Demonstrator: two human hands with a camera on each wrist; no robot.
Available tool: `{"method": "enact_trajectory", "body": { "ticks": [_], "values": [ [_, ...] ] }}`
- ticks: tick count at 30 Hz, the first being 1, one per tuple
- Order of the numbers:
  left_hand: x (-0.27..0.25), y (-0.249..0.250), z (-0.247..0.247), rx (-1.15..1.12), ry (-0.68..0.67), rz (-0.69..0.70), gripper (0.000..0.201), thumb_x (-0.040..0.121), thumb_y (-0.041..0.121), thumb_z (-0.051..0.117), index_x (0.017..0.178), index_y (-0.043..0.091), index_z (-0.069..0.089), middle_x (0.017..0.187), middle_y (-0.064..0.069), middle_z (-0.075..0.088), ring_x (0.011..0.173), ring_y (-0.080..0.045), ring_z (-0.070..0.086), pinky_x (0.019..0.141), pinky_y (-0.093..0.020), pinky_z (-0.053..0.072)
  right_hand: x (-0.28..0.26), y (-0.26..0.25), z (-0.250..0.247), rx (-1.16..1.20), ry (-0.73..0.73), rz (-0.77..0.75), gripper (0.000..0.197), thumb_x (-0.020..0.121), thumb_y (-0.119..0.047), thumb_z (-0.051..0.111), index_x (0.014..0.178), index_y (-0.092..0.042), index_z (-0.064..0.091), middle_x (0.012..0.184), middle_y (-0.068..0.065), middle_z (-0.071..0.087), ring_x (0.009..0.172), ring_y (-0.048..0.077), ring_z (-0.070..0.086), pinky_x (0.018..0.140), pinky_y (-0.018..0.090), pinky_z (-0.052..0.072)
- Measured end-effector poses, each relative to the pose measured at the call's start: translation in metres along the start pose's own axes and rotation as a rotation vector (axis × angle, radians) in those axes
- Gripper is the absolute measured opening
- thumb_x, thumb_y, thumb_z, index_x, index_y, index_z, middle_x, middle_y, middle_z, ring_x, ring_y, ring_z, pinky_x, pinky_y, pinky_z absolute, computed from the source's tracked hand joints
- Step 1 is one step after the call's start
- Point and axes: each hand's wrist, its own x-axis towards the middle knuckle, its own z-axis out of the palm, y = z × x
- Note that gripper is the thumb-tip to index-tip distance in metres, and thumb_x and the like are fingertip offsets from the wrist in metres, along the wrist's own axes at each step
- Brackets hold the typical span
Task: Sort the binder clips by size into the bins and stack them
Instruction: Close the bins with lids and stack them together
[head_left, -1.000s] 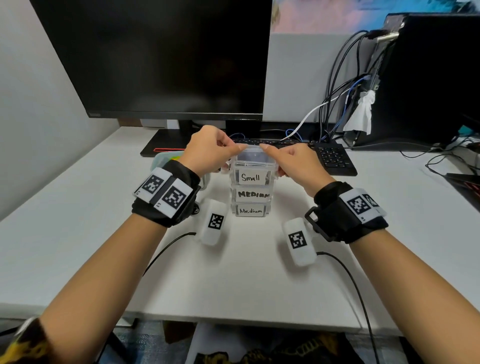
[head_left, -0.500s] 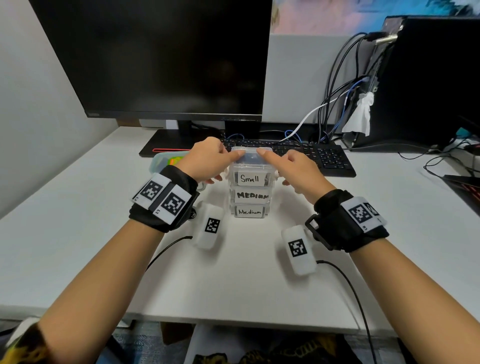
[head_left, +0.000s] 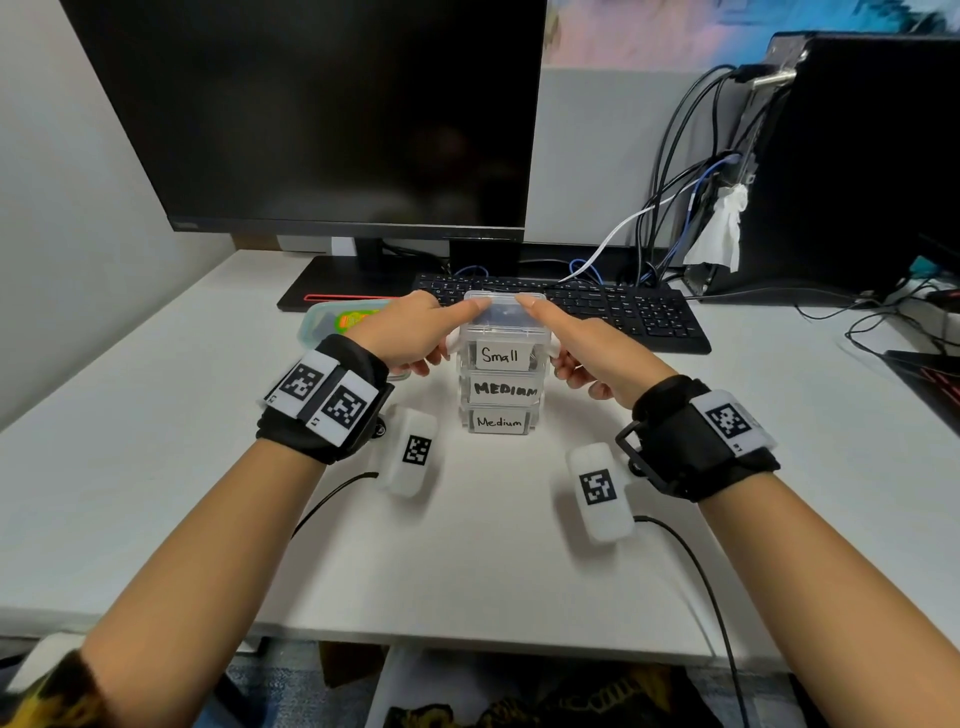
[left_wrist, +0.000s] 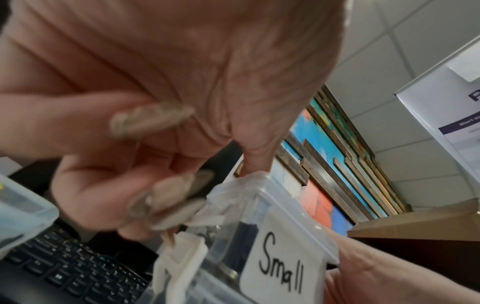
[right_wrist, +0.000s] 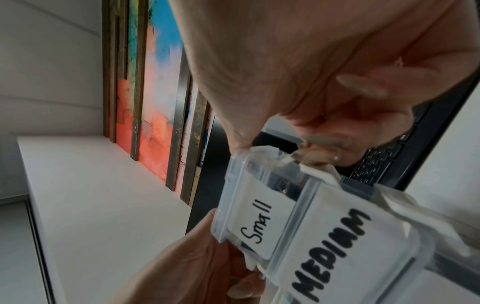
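Note:
Three clear lidded bins stand stacked at the desk's middle: the Small bin (head_left: 501, 356) on top, a MEDIUM bin (head_left: 504, 389) under it, and another Medium bin (head_left: 498, 422) at the bottom. My left hand (head_left: 410, 332) grips the Small bin's left side, thumb flat on the lid and fingers curled at the white side latch (left_wrist: 182, 259). My right hand (head_left: 587, 348) mirrors it on the right side, thumb on the lid and fingers curled at that latch (right_wrist: 322, 172). Dark clips show dimly inside the Small bin (left_wrist: 283, 257). No loose clips are visible.
A black keyboard (head_left: 623, 312) lies just behind the stack, with a monitor (head_left: 337, 114) beyond. A teal-lidded container (head_left: 343, 319) sits behind my left hand. A computer tower (head_left: 857, 166) and cables (head_left: 675, 208) fill the back right. Two white tagged pods (head_left: 413, 452) (head_left: 600, 491) lie near my wrists.
Both thumbs have slid forward and flattened onto the Small bin's lid, and the fingers have dropped to its side latches. The stack has not moved.

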Motion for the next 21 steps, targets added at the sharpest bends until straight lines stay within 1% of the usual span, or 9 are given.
{"method": "enact_trajectory", "body": {
  "ticks": [2,6,8,11,13,16,19,20,21],
  "values": [
    [-0.0006,0.0,0.0007,0.006,0.01,0.005,0.058,0.094,0.061,0.037,0.067,0.012,0.053,0.064,-0.001,0.053,0.053,-0.013,0.049,0.045,-0.019,0.034,-0.0005,0.0002,0.0003,0.001,0.013,-0.002,0.068,0.077,-0.083,0.042,0.071,-0.016,0.052,0.064,-0.002,0.049,0.06,0.013,0.041,0.057,0.028,0.031],
    [0.0006,-0.0035,0.0002,-0.021,0.008,-0.005,0.057,0.092,0.063,0.04,0.067,0.013,0.049,0.064,-0.002,0.051,0.053,-0.014,0.046,0.048,-0.022,0.034,-0.0014,0.0,0.0001,-0.012,0.072,-0.035,0.065,0.079,-0.08,0.046,0.068,-0.015,0.049,0.062,-0.001,0.048,0.057,0.013,0.04,0.054,0.026,0.03],
    [0.0012,-0.0035,-0.0003,-0.022,0.027,0.015,0.056,0.091,0.062,0.043,0.065,0.013,0.049,0.063,-0.003,0.051,0.051,-0.014,0.045,0.047,-0.022,0.035,-0.0019,-0.0009,-0.0008,-0.04,0.127,-0.084,0.063,0.08,-0.076,0.049,0.063,-0.015,0.046,0.059,-0.001,0.047,0.054,0.013,0.04,0.052,0.025,0.03],
    [0.0016,-0.0001,0.0,-0.01,0.068,0.069,0.055,0.094,0.055,0.045,0.063,0.01,0.05,0.058,-0.003,0.049,0.048,-0.014,0.043,0.046,-0.02,0.035,-0.0008,-0.0031,-0.0014,-0.077,0.18,-0.145,0.064,0.081,-0.072,0.053,0.053,-0.017,0.039,0.056,0.0,0.044,0.052,0.015,0.039,0.054,0.027,0.03],
    [0.0026,0.0019,0.0006,0.012,0.106,0.094,0.054,0.095,0.052,0.047,0.068,0.006,0.054,0.058,-0.004,0.05,0.049,-0.015,0.045,0.049,-0.023,0.039,0.0009,-0.0043,-0.0011,-0.087,0.19,-0.173,0.064,0.082,-0.07,0.054,0.051,-0.018,0.035,0.055,0.0,0.04,0.052,0.017,0.036,0.058,0.031,0.031],
    [0.0064,-0.0002,0.0023,0.025,0.148,0.117,0.052,0.094,0.051,0.048,0.077,0.003,0.062,0.064,-0.011,0.054,0.053,-0.02,0.047,0.062,-0.029,0.044,0.0038,-0.0051,0.0017,-0.098,0.197,-0.191,0.063,0.085,-0.067,0.052,0.05,-0.019,0.032,0.055,0.001,0.039,0.054,0.02,0.037,0.063,0.034,0.033],
    [0.0087,-0.0022,0.005,0.022,0.174,0.116,0.06,0.095,0.051,0.047,0.09,-0.006,0.067,0.067,-0.011,0.055,0.057,-0.021,0.048,0.065,-0.032,0.046,0.0048,-0.0051,0.0053,-0.134,0.238,-0.207,0.063,0.089,-0.065,0.047,0.049,-0.019,0.031,0.056,0.001,0.041,0.057,0.021,0.041,0.065,0.035,0.035],
    [0.009,-0.0021,0.0058,0.024,0.178,0.12,0.059,0.095,0.05,0.047,0.091,-0.005,0.067,0.068,-0.011,0.054,0.059,-0.021,0.048,0.066,-0.033,0.046,0.0046,-0.005,0.0059,-0.153,0.248,-0.214,0.063,0.091,-0.063,0.045,0.049,-0.018,0.032,0.055,0.001,0.041,0.057,0.021,0.041,0.065,0.035,0.035],
    [0.0088,-0.0016,0.0062,0.033,0.181,0.126,0.056,0.096,0.05,0.046,0.087,-0.002,0.066,0.069,-0.011,0.053,0.061,-0.022,0.047,0.067,-0.034,0.046,0.0042,-0.0055,0.0066,-0.177,0.254,-0.217,0.062,0.092,-0.062,0.043,0.05,-0.018,0.033,0.056,0.001,0.042,0.057,0.021,0.041,0.064,0.035,0.035]
  ]
}}
